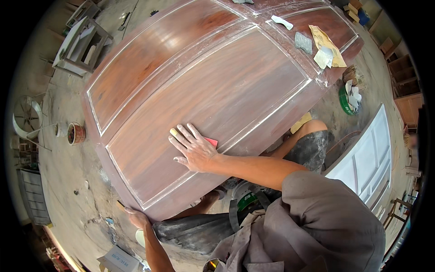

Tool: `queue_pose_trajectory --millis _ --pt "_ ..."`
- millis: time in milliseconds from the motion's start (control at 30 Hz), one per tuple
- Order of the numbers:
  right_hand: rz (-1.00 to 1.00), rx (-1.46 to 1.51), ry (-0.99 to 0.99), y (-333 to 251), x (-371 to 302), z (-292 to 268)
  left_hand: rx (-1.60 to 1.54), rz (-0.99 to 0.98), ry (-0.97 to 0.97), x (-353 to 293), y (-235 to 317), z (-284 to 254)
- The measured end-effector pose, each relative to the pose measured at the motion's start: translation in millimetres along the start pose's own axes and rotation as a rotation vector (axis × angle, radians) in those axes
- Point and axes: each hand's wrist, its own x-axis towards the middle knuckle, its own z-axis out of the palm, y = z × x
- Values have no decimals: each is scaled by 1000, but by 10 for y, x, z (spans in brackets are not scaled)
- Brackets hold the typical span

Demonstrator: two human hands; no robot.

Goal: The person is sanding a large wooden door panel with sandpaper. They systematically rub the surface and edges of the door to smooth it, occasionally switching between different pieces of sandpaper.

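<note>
A large reddish-brown wooden door panel [213, 90] with white-dusted grooves lies before me, its raised fields smeared with pale dust. On the nearer field my right hand [195, 149] rests flat with fingers spread, dusty, with yellow tape round one fingertip. A red piece that looks like sandpaper [211, 142] sticks out from under this palm; most of it is covered. At the panel's near left corner, my left hand [137, 218] is closed beside the edge. A small tan piece [120, 205] shows at its fingertips, too small to name.
Crumpled tan paper [327, 43] and grey sheet scraps [303, 42] lie on the panel's far right end. A green bucket [348, 100] with scraps stands to the right, near a white panelled door [369, 158]. Left are a basket-like pot [76, 134] and a round fan [27, 117].
</note>
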Motion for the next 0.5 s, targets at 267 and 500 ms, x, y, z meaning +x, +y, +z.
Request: queue_pose_trajectory --millis 267,500 --pt "81 -42 -63 -118 -664 -371 -42 44 41 -265 350 -216" --pt "172 -63 -40 649 -966 -714 -122 81 83 -440 463 -293"
